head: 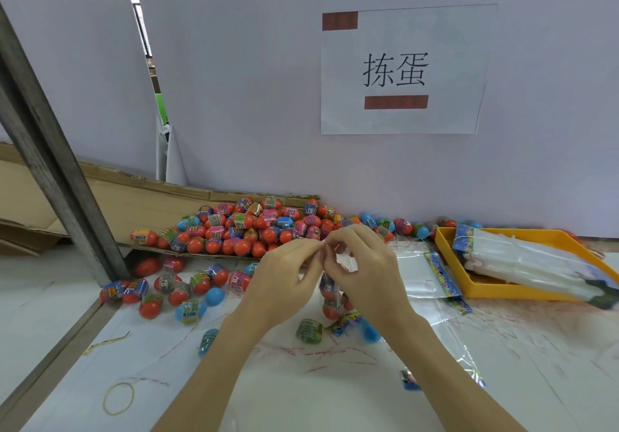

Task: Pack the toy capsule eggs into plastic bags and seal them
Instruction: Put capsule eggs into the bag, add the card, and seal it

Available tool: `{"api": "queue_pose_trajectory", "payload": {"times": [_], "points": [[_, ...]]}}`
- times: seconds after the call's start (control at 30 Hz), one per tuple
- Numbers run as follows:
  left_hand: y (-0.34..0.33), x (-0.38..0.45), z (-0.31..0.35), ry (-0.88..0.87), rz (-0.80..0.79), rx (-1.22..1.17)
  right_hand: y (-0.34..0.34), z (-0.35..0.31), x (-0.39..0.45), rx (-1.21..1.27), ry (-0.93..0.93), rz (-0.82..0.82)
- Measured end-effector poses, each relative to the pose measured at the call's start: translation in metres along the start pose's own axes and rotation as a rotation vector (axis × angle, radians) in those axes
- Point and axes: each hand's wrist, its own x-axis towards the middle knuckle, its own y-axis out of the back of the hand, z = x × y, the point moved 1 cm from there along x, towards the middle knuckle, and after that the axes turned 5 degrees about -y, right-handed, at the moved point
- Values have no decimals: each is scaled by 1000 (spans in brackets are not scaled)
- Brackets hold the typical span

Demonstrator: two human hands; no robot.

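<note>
1. Head view: clear plastic bag [335, 292] with capsule eggs inside is held above the table [335, 398], hanging below the fingertips.
2. Bag top is pinched by left hand [284, 281] and right hand [361, 271], fingers curled, tips meeting.
3. Loose egg pile [254, 227] is seen behind.

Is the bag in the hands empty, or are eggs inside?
Eggs inside: the bag hanging from both hands' pinching fingers holds red eggs.

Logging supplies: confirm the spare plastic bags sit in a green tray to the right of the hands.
Not quite. The head view shows the spare plastic bags in a yellow tray, not green. It does sit to the right of the hands.
</note>
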Motion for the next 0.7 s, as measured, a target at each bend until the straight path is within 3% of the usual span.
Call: {"api": "queue_pose_trajectory", "payload": {"times": [0.57,0.7], "points": [[0,2,-3,104,16,6,-2,7,2,60,-98,-52],[10,2,-5,143,104,-43,13,29,8,102,-257,66]]}}
